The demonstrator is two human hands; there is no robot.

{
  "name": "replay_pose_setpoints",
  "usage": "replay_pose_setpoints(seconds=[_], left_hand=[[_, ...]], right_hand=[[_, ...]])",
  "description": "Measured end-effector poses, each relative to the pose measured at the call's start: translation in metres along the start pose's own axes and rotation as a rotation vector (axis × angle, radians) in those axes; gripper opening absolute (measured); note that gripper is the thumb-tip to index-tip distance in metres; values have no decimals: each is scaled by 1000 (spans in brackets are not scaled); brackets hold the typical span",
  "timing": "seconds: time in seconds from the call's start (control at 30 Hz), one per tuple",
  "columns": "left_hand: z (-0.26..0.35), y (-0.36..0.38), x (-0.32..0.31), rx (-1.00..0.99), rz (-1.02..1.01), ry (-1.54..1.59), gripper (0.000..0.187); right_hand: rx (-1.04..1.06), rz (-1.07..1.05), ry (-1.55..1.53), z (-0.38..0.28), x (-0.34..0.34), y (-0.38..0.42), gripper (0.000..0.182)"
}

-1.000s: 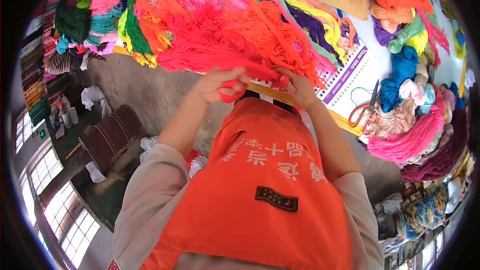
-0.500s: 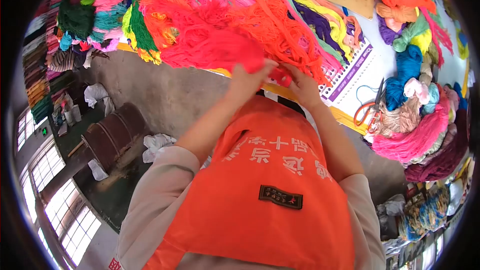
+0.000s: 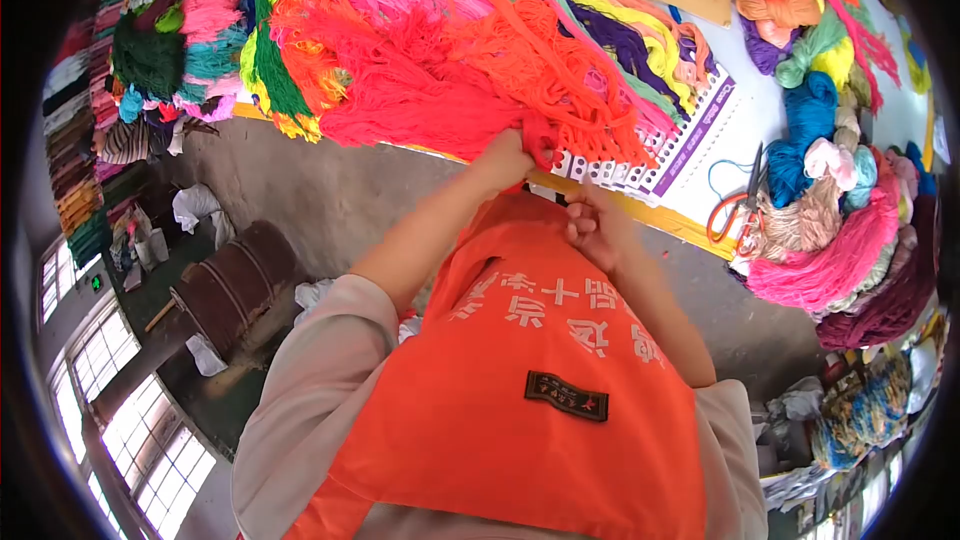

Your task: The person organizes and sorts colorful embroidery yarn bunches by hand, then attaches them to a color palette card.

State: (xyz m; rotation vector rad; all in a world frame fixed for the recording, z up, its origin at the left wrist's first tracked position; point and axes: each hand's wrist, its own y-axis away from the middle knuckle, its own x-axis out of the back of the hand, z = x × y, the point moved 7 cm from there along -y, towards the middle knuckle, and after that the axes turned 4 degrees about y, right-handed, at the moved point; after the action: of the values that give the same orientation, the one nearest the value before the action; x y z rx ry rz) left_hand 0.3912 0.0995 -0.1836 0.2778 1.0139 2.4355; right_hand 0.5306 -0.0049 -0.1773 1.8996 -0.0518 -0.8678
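At the table's front edge, my left hand [image 3: 505, 160] is closed around the end of a pinkish-red yarn skein [image 3: 420, 105]. A looped red end of the yarn sticks out beside its fingers. My right hand [image 3: 592, 222] is apart from the skein, just in front of the edge and over the top of the orange apron [image 3: 560, 340]. Its fingers are curled in, and whether a thin strand is between them cannot be made out. Orange-red yarn [image 3: 560, 60] lies beside the skein, over a white card with punched holes [image 3: 690, 145].
Orange-handled scissors [image 3: 735, 215] lie at the right, next to blue yarn [image 3: 805, 140] and a magenta skein [image 3: 850, 240]. Green skeins [image 3: 268, 50] hang over the table's left part. A brown drum [image 3: 235, 280] stands on the floor at the left.
My right hand has left the skein and come down toward the apron. My left hand stays at the yarn's end, and the blurred pinkish-red strands now lie flat on the pile.
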Motion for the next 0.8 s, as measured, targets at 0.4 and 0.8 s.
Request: replay_pose_setpoints(seconds=[0.4,0.8], left_hand=[[12,5,33,-26,-34,-637,30],[10,1,11,331,-257,-280,35]], right_hand=[[217,265,-351,31,24,-45,30],[249,279,-253,26,37,-48,38]])
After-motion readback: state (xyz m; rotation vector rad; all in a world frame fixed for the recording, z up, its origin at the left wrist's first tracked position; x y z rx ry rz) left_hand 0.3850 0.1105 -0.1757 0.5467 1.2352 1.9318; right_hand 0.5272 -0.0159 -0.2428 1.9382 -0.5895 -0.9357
